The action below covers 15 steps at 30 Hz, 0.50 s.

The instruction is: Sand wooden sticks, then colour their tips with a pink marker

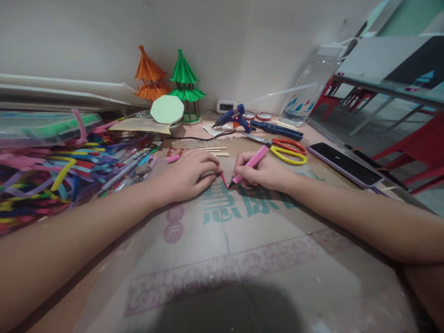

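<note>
"Stick point(225, 180) first: where is it, and who has it?"

"Centre of the frame, thin and red, slanting over the board point(270, 245). The left hand point(194, 172) holds its upper end at the fingertips. The right hand point(255, 169) is closed around a pink marker point(252, 162), its dark tip at the stick's lower end."

"What could go wrong? Biggest things first."

"At the left of the frame, a heap point(65, 175) of coloured strips lies right beside the left forearm, so a careless sweep could scatter it. Right of centre, scissors point(277, 142) lie just beyond the right hand; a knock could shift them. Upper centre, the glue gun point(239, 118) shows a red light and may be hot; a tug on its cord point(208, 138) could tip it. As for the stick, a loose hold could let something so thin roll, and ink would land on fingers or board."

"Any writing, again by size?"

"A mauve band point(208, 273) of lettering crosses the lower centre, too faint to read. Above it run large green characters point(222, 213), partly hidden by the hands. Two mauve circles point(173, 232), left of centre, read 特产. Digits on the clock point(226, 107), upper centre, are too small, as is any print on the gun."
</note>
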Tool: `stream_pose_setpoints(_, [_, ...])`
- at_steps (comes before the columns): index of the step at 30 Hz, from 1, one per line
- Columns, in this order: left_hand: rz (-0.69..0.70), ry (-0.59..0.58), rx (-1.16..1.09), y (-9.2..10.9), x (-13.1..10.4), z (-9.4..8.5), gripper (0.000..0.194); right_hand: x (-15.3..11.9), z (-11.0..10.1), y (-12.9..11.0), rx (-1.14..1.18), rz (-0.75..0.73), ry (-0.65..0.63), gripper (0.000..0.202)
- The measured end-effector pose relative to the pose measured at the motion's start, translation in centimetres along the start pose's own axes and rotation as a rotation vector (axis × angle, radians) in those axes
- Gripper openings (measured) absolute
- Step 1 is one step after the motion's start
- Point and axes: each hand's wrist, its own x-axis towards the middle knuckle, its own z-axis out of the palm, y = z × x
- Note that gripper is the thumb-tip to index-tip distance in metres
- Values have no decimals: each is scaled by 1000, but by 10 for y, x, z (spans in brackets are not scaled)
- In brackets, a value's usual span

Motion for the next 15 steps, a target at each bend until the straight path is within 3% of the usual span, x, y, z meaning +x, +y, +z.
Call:
stream_pose_setpoints(8, [-7, -2, -2, 0, 0, 0, 28, 1, 0, 3, 1, 9, -1, 12])
stream_pose_setpoints(15, [-8, 2, 0, 1, 0, -1, 29, 3, 4, 3, -10, 40, 92, 10])
